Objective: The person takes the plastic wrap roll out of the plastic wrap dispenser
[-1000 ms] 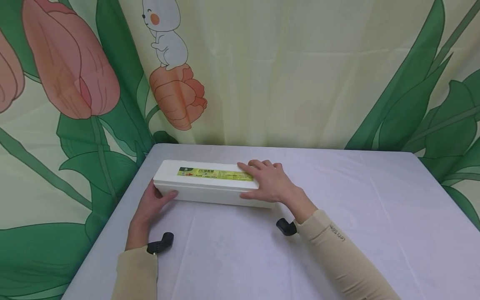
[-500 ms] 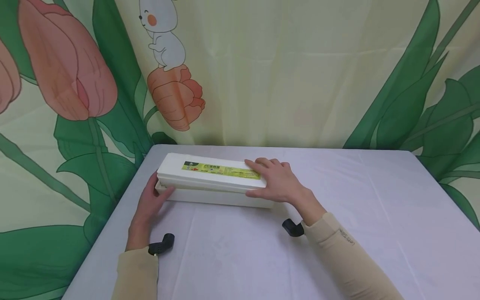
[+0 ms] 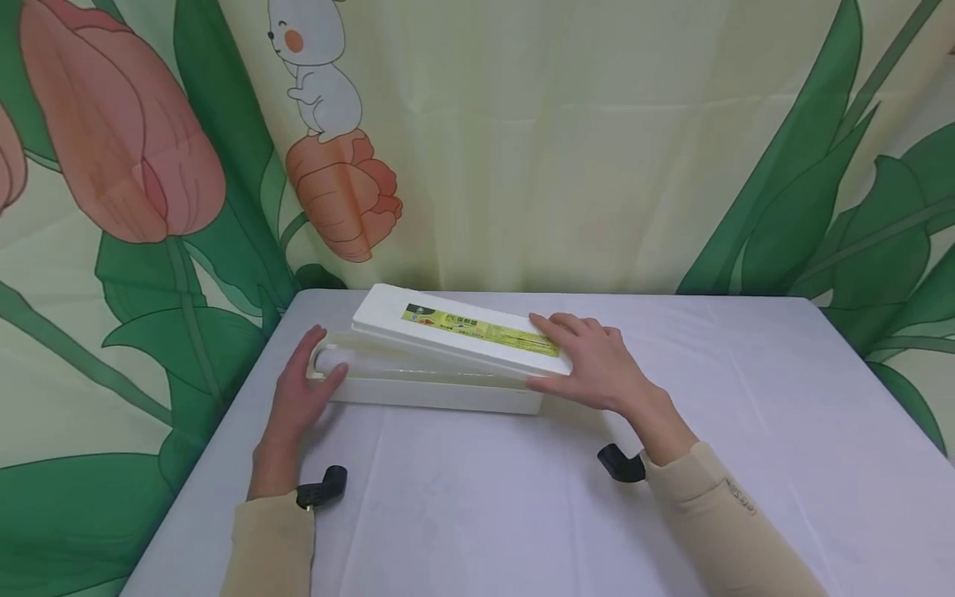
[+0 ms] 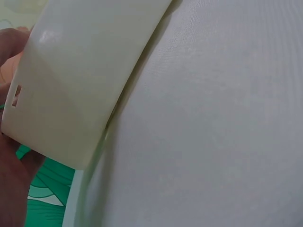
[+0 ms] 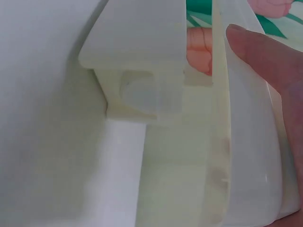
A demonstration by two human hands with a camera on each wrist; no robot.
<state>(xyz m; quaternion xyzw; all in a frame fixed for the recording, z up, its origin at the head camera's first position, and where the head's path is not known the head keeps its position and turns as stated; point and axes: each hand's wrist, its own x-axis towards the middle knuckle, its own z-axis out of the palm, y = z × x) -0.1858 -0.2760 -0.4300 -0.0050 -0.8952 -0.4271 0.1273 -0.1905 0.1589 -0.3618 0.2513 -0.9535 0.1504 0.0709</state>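
So the long white box (image 3: pixel 440 396) is sitting toward the back left corner of the desk (image 3: pixel 477 497), running roughly along the back edge, and its lid (image 3: pixel 448 340) is tipped up over it, with the left end higher and farther toward the back edge than the right. There's a pale roll (image 3: pixel 373 358) showing inside the trough. The right hand (image 3: pixel 597 361) has its grip on the lid's right end, thumb along the front side and fingers spread over the top by the yellow-green label (image 3: pixel 483 332). The left hand (image 3: pixel 298 390) has its grip around the box's left end, thumb at the front corner, a finger up behind. Can't tell whether the low end of the lid is touching the box or hanging just off it. My guess is it's all thin molded plastic: light, stiff, a bit slick since it's shiny, probably not super fragile, though the thin edges might crack if bent hard. Holding such a long lid by one end makes it want to twist or droop, so I'd take it nearer the middle, pinching both long sides. The box itself looks light enough to slide, so bracing that left end makes sense.
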